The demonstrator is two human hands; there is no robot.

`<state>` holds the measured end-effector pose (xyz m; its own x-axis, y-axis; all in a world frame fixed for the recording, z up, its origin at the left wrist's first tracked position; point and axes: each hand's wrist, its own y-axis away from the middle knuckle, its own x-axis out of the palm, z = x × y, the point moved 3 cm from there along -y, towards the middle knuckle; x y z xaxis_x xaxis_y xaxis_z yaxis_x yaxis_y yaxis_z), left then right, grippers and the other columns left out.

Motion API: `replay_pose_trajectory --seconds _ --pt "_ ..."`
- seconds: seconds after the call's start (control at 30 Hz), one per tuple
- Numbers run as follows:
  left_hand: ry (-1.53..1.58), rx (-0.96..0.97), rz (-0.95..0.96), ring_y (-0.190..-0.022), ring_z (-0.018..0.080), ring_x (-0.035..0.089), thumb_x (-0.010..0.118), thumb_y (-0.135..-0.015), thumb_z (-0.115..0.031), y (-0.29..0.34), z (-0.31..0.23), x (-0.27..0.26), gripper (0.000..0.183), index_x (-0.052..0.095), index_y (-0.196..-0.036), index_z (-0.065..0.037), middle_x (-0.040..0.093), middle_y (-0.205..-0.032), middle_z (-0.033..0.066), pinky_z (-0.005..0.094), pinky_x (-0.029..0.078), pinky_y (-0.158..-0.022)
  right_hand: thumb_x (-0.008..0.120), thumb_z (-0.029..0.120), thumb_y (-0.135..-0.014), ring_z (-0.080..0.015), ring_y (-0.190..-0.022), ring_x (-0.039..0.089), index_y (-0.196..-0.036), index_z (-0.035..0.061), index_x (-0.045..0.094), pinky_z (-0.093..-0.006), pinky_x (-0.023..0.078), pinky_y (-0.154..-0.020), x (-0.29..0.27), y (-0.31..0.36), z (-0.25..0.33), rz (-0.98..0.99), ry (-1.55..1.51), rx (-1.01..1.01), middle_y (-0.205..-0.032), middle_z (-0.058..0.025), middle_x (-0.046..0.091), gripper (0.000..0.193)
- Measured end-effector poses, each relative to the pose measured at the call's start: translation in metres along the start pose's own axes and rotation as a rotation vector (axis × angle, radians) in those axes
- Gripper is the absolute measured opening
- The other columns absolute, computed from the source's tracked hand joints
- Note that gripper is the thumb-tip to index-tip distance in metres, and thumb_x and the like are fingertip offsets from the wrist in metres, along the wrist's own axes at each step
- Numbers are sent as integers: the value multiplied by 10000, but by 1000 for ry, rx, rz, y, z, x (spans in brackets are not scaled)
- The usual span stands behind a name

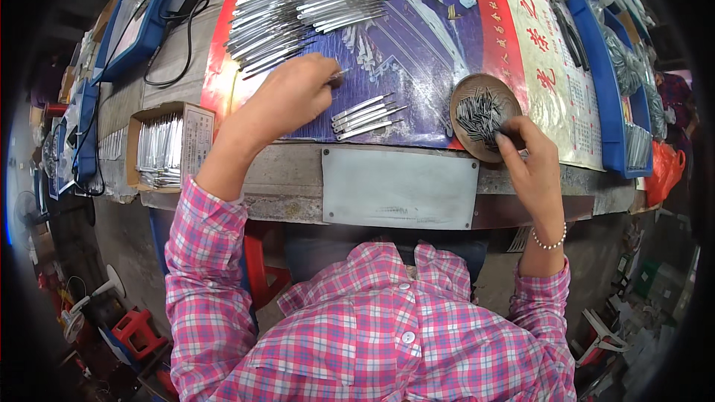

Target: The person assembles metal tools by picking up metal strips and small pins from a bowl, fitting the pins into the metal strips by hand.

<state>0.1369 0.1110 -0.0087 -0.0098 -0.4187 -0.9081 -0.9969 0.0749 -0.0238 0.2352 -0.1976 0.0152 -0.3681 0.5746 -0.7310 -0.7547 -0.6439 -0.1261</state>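
Note:
My left hand (294, 93) is over the printed sheet, its fingers pinched around a thin metal piece (339, 74) of which only a shiny end shows. Just beyond it, long slim metal strips (268, 22) lie in dense overlapping rows. A smaller group of the same kind of strips (366, 117) rests side by side nearer the table's front edge. At the right, a round brown bowl (463, 91) holds a heap of short dark metal pins (480, 112). My right hand (532, 160) reaches over the bowl's near rim, thumb and forefinger closed together at the pins.
An open cardboard box (197, 141) filled with upright metal strips stands at the left table edge. Blue plastic bins (123, 56) line the left side, with another blue bin (603, 67) at the right. A black cable (186, 52) loops across the far left. A pale plate (401, 187) is fixed to the table's front.

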Motion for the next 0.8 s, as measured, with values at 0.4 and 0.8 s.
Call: replay_pose_trajectory --seconds 0.4,0.8 --pt "200 -152 -343 -899 316 608 689 -783 -58 28 0 -16 324 584 -1084 0 600 -990 143 371 481 -725 607 11 -839 -283 -724 608 -967 -31 570 -334 481 -669 -6 -20 5 -31 124 -107 -852 -162 614 140" --pt "-91 -203 -94 -837 372 588 650 -803 -101 36 6 -3 190 558 -936 -2 568 -892 146 438 464 -705 622 33 -840 -269 -700 596 -955 -22 572 -334 474 -656 -1 -21 11 32 140 -62 -831 -157 602 137"
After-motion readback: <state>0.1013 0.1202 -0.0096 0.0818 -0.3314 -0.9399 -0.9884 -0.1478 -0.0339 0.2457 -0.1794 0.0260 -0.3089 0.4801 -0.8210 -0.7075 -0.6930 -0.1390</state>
